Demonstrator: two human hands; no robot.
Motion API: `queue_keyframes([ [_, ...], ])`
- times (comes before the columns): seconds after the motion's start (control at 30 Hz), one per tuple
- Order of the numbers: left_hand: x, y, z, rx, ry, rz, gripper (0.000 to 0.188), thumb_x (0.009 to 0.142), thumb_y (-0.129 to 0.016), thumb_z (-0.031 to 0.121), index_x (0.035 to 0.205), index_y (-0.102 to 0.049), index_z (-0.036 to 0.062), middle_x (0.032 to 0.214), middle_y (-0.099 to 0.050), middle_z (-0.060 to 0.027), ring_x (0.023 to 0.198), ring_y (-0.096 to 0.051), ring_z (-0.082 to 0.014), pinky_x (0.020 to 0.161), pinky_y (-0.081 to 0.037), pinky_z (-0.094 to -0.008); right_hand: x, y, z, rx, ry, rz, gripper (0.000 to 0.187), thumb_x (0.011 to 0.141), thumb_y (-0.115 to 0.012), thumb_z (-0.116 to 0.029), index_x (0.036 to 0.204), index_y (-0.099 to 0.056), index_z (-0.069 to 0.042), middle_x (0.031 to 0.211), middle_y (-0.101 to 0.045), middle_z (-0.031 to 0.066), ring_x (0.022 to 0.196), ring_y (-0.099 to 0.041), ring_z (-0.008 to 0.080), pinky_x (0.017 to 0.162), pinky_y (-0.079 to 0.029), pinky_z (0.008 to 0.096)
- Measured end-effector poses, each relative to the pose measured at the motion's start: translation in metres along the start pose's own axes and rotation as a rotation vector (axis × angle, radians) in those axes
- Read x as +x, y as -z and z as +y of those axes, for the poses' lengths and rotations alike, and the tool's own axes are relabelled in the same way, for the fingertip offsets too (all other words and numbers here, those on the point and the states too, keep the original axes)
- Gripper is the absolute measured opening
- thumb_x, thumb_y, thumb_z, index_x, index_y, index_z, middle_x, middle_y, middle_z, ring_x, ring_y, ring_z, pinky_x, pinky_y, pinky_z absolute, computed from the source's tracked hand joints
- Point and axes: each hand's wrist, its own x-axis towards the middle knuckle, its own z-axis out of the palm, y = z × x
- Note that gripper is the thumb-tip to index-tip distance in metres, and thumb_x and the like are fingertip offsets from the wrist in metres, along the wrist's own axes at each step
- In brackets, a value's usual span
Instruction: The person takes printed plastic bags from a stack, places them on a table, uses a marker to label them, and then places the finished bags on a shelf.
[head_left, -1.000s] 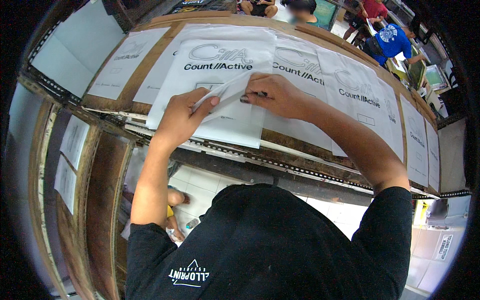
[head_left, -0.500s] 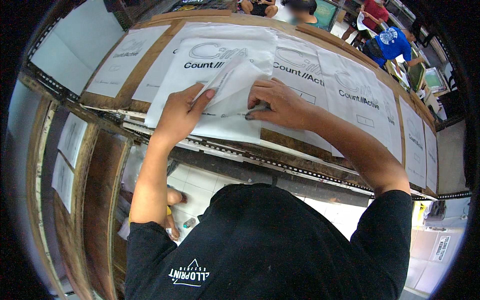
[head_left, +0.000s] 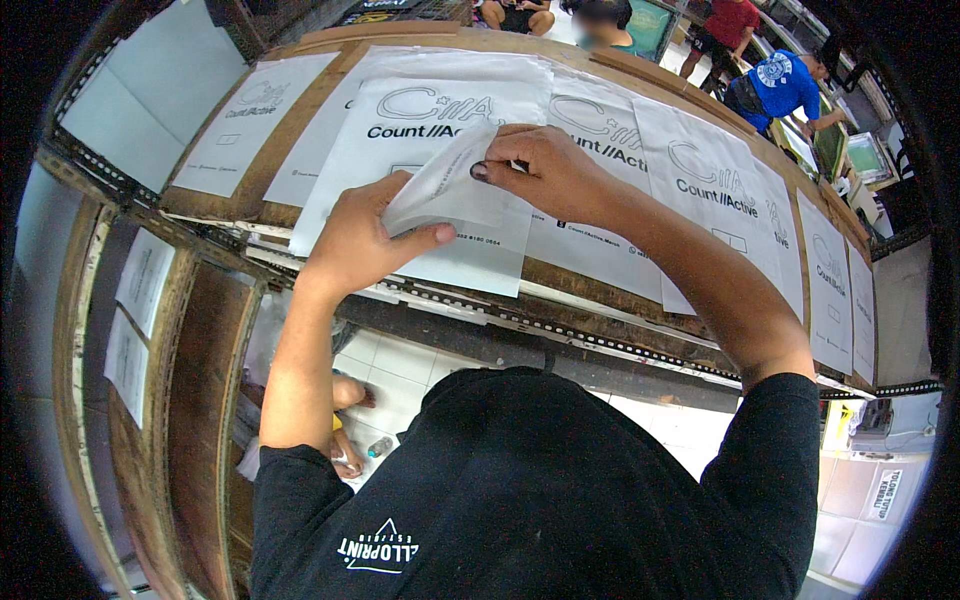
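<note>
A thin, slightly see-through white printed sheet (head_left: 440, 180) is lifted and curled up from a flat pile of similar white sheets (head_left: 345, 155) on the bench. Its raised edge is pinched between the thumb and bent fingers of my right hand (head_left: 550, 170), whose thumb tip looks dark. My left hand (head_left: 355, 235) rests against the curl's left side, thumb stretched out and apart from the sheet. The left fingers are partly hidden behind it. Below the curl, the lower part of the pile (head_left: 470, 260) lies flat near the bench's front edge.
More printed white sheets (head_left: 715, 205) lie along the wooden bench (head_left: 590, 280), left and right. A perforated metal rail (head_left: 560, 330) edges its front. At left stands a wooden rack (head_left: 200, 370). Beyond, a person in blue (head_left: 780, 90) bends over a frame; others sit or stand nearby.
My right hand has moved up and left and now pinches the lifted sheet's edge. The left thumb has come away from the sheet. The curl stands more upright.
</note>
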Motion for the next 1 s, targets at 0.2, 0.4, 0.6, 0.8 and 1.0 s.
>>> queue_keyframes([
  [0.2, 0.002, -0.001, -0.016, -0.026, 0.157, -0.028, 0.033, 0.099, -0.061, 0.033, 0.104, -0.067, 0.0009, 0.069, -0.06, -0.0192, 0.061, -0.052, -0.0256, 0.062, -0.044, -0.0387, -0.02, -0.002, -0.013, 0.128, 0.0, 0.316, 0.031, 0.091, -0.071, -0.033, 0.099, -0.062, -0.005, 0.1, -0.063, 0.0139, 0.091, -0.062, 0.0358, 0.079, -0.049, 0.0463],
  [0.4, 0.001, -0.001, -0.015, 0.029, 0.168, -0.003, 0.033, 0.1, -0.059, 0.033, 0.102, -0.066, 0.0005, 0.066, -0.056, -0.0208, 0.059, -0.045, -0.0264, 0.061, -0.043, -0.0379, -0.043, -0.01, 0.003, -0.068, 0.12, -0.105, 0.031, 0.085, -0.077, -0.027, 0.103, -0.059, -0.009, 0.098, -0.059, 0.0071, 0.1, -0.057, 0.0279, 0.094, -0.04, 0.0428],
  [0.6, 0.001, 0.004, -0.01, 0.063, 0.124, -0.101, 0.032, 0.098, -0.059, 0.028, 0.11, -0.068, -0.0003, 0.093, -0.068, -0.025, 0.088, -0.067, -0.0421, 0.077, -0.051, -0.0413, -0.028, -0.009, -0.002, -0.064, 0.094, -0.012, 0.014, 0.09, -0.07, -0.017, 0.094, -0.066, -0.004, 0.098, -0.061, 0.0116, 0.099, -0.059, 0.0326, 0.092, -0.045, 0.0445],
  [0.8, -0.003, 0.005, -0.006, 0.188, -0.076, 0.034, 0.03, 0.086, -0.069, 0.022, 0.109, -0.071, 0.0023, 0.102, -0.072, -0.0191, 0.096, -0.068, -0.0399, 0.086, -0.053, -0.0446, -0.016, -0.01, -0.007, 0.143, 0.037, 0.276, 0.02, 0.084, -0.072, -0.011, 0.102, -0.07, -0.003, 0.101, -0.066, 0.0161, 0.101, -0.061, 0.0361, 0.09, -0.05, 0.0448],
  [1.0, -0.013, 0.004, -0.002, 0.306, -0.281, 0.177, 0.032, 0.081, -0.076, 0.027, 0.102, -0.07, 0.0046, 0.09, -0.072, -0.0158, 0.085, -0.07, -0.0347, 0.075, -0.055, -0.0447, 0.0, -0.013, -0.007, 0.178, -0.227, 0.327, 0.025, 0.077, -0.07, -0.003, 0.102, -0.07, -0.001, 0.11, -0.062, 0.0178, 0.101, -0.063, 0.0333, 0.087, -0.053, 0.0408],
])
